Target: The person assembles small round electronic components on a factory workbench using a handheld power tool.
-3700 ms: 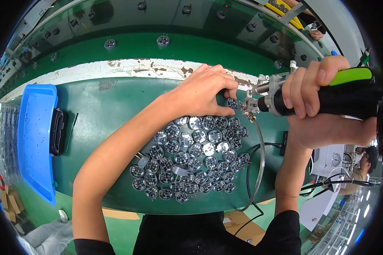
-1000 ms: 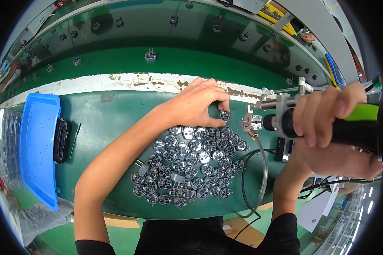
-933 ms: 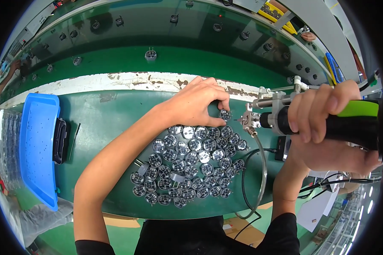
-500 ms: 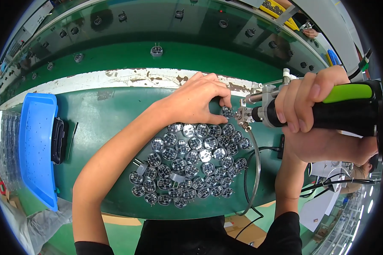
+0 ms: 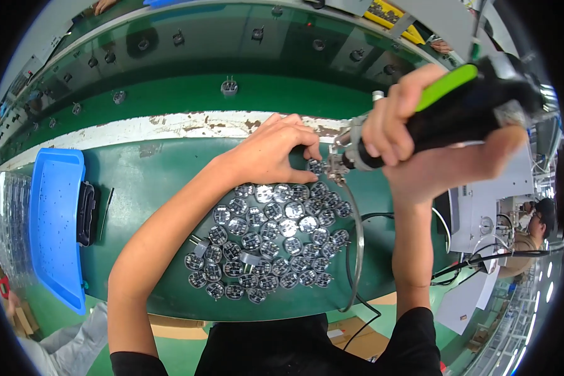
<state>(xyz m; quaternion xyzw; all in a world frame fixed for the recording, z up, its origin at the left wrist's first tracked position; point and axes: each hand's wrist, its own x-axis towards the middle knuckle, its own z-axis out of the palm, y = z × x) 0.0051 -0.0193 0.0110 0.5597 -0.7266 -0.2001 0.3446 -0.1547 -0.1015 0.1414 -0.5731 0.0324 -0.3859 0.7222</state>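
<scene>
My left hand (image 5: 276, 152) pinches a small round metal part (image 5: 315, 167) at the top right of a cluster of several identical round silvery parts (image 5: 266, 241) lying on the green bench (image 5: 156, 182). My right hand (image 5: 420, 135) grips a black power screwdriver with a green strip (image 5: 448, 103). Its metal nose (image 5: 341, 160) points left and sits right beside the pinched part. A cable (image 5: 356, 250) loops down from the tool toward me.
A blue plastic tray (image 5: 53, 219) with a black object (image 5: 86, 213) at its edge lies at the left. A green conveyor (image 5: 232, 94) carrying single parts runs behind the bench. A white box and cables (image 5: 482, 219) stand at the right, with another person (image 5: 532, 232) beyond.
My right hand has tilted the screwdriver's handle upward and brought the nose closer to the part. My left hand stays on the same part at the cluster's edge.
</scene>
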